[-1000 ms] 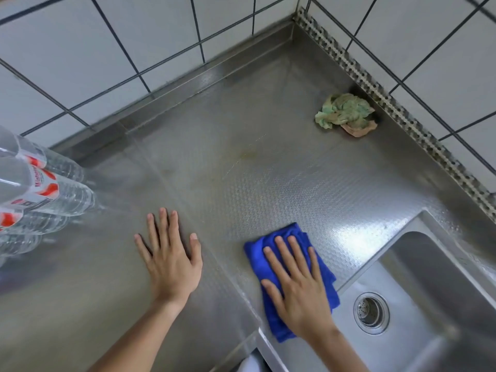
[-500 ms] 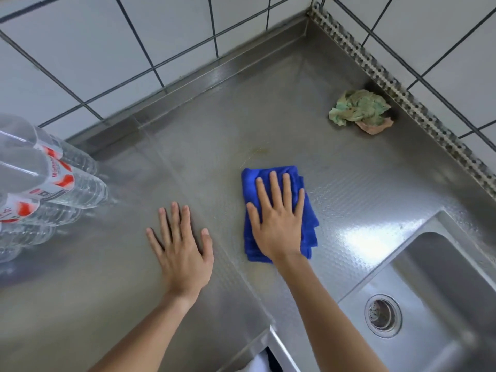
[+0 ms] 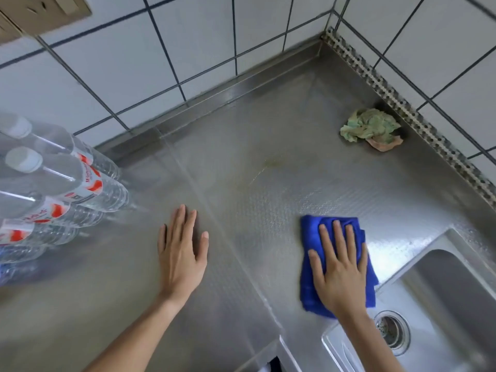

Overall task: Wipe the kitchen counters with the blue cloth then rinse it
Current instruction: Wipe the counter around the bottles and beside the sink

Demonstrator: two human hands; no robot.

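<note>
A stainless-steel surface [image 3: 268,146] with a fine embossed pattern runs into a corner of white wall tiles [image 3: 120,68] with dark grout, and a raised steel lip follows the back wall. At the far left stands a pack of clear water bottles [image 3: 53,189] with white caps and red-and-white labels, close to the back lip. Just right of the bottles, the left hand [image 3: 182,251] lies flat on the bare steel, palm down, its fingers straight and slightly fanned, holding nothing. A faint yellowish streak [image 3: 271,165] marks the steel farther back, between the two hands. To the right, the blue cloth [image 3: 308,264] lies folded on the surface near the front, right beside the edge of the sink [image 3: 456,291]. The right hand [image 3: 339,269] presses down on top of it, fingers straight and a little spread, the grip flat rather than curled round the fabric. Farther back on the right, a crumpled green and pinkish rag [image 3: 371,128] sits against a perforated metal strip [image 3: 402,103] along the right wall, well apart from the blue cloth. At the lower right the sink basin drops below the surface, its round drain [image 3: 391,331] just beside the right wrist.
</note>
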